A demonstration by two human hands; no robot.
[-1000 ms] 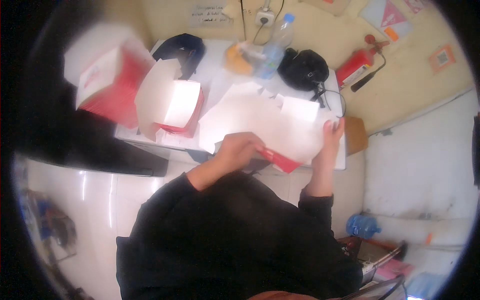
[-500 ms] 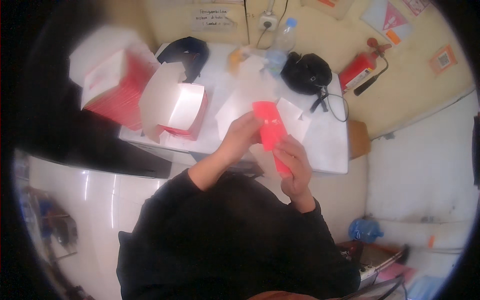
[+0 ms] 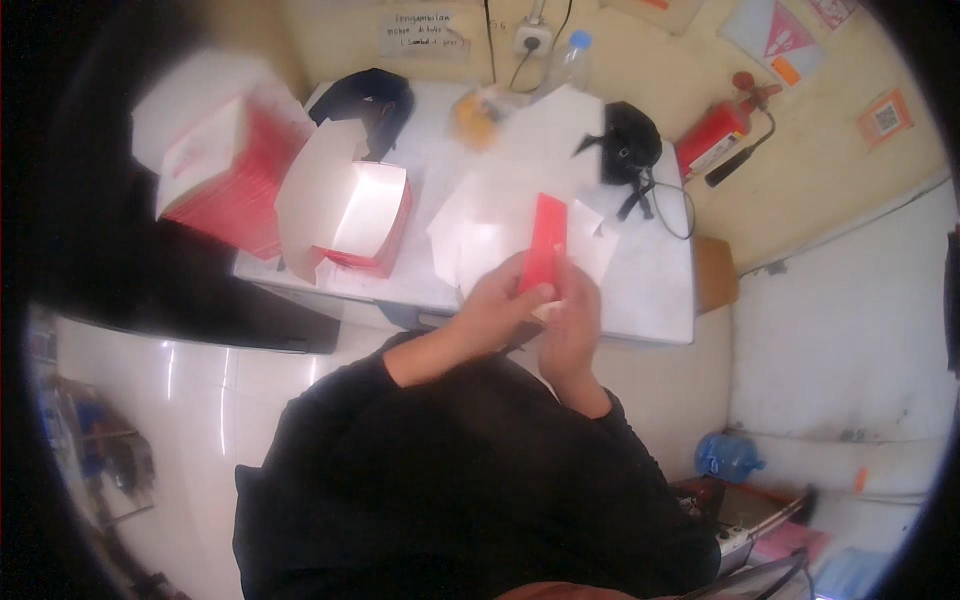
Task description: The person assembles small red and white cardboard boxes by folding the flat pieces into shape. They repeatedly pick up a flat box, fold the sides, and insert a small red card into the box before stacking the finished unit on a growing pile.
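Observation:
A white paperboard box blank (image 3: 490, 225), partly folded, is held over the front of the table. Its raised red side panel (image 3: 547, 235) stands between my hands. My left hand (image 3: 503, 308) is closed on the panel's near end, the thumb lying across it. On the right side, my right hand (image 3: 572, 335) is closed around the same near corner, its fingers together along the board. The folds beneath my fingers are hidden. Left of my hands, a folded red-and-white box (image 3: 375, 215) sits on the table with its lid up.
A stack of red-and-white box blanks (image 3: 225, 180) rises at the left. Behind are a dark cap (image 3: 365, 105), a clear bottle (image 3: 570, 65) with a blue lid, and a black bag (image 3: 630, 145) on the white table (image 3: 660, 290). A red fire extinguisher (image 3: 715, 135) is by the wall.
The red panel has turned from facing up to standing on edge. Both hands have come closer together at its near end, and the white sheet now spreads farther back toward the bag.

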